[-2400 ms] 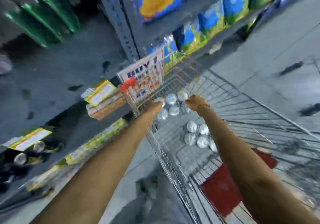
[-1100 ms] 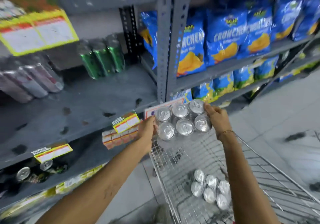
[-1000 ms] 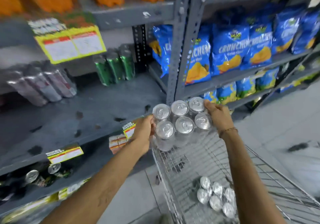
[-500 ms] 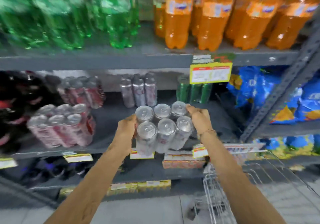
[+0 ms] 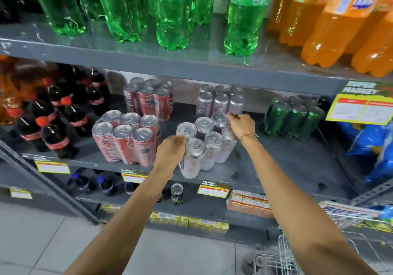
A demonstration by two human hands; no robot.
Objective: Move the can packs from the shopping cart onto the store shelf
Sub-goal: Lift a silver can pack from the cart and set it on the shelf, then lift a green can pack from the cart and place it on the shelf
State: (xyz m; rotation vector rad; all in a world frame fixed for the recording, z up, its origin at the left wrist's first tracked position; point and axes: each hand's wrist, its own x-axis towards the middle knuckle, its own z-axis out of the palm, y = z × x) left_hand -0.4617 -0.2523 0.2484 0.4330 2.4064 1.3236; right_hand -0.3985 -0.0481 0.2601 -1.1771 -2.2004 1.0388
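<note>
Starting at the far left of the grey middle shelf [image 5: 287,168], dark cola bottles [image 5: 53,130] with red caps stand in a cluster, and just right of them sits a red six-pack of cans [image 5: 127,138] near the front edge, with another red pack [image 5: 148,99] behind it. Next comes the silver can pack [image 5: 205,145], wrapped in clear film and resting on the shelf at a slant to the front edge. The left hand [image 5: 171,151] grips its near-left corner, fingers curled against the film beside the front cans. The right hand [image 5: 241,123] rests on the far-right corner, fingertips pinched at the top of the rear can; whether it still clasps the wrap I cannot tell. A second silver pack [image 5: 220,102] stands just behind, and a green can pack [image 5: 293,117] sits well to the right. Above, green soda bottles [image 5: 170,13] and orange ones [image 5: 344,19] line the upper shelf. The shopping cart [image 5: 319,251] shows at the lower right corner.
</note>
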